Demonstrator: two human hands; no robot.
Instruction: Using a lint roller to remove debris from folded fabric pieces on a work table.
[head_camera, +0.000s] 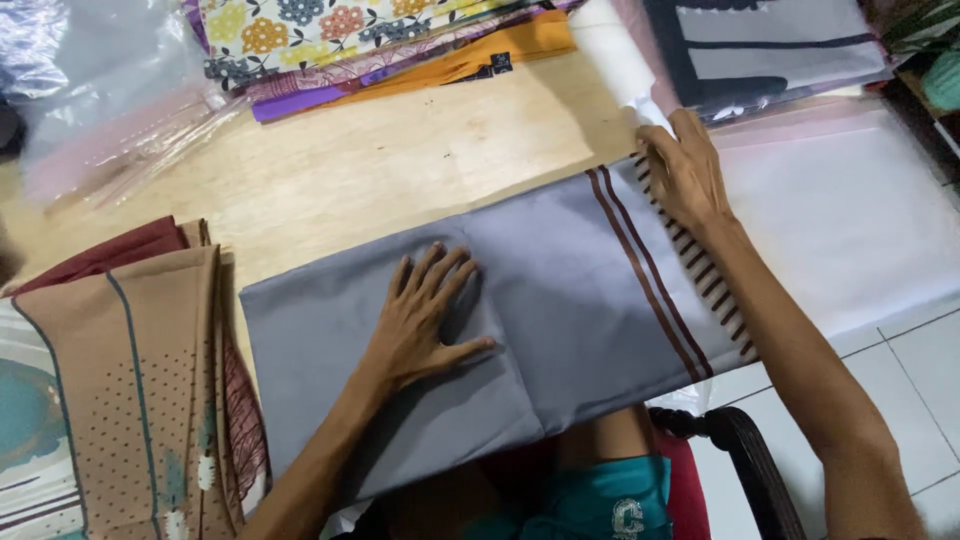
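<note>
Grey folded cloth (560, 300) with brown stripes lies across the wooden table (360, 170). Left hand (425, 315) presses flat on its middle, fingers spread; right hand (685, 170) rests open-palmed on its striped end. Clear plastic bags (100, 90) lie at the table's far left, contents unclear.

Pale wooden tabletop (340, 170), white tiled floor (900, 400) (grey grout), dark chair arm (745, 450) at the right.

The folded cloth (560, 300) is plain grey with brown stripes; the stacked fabric (130, 370) is tan with dots.
</note>
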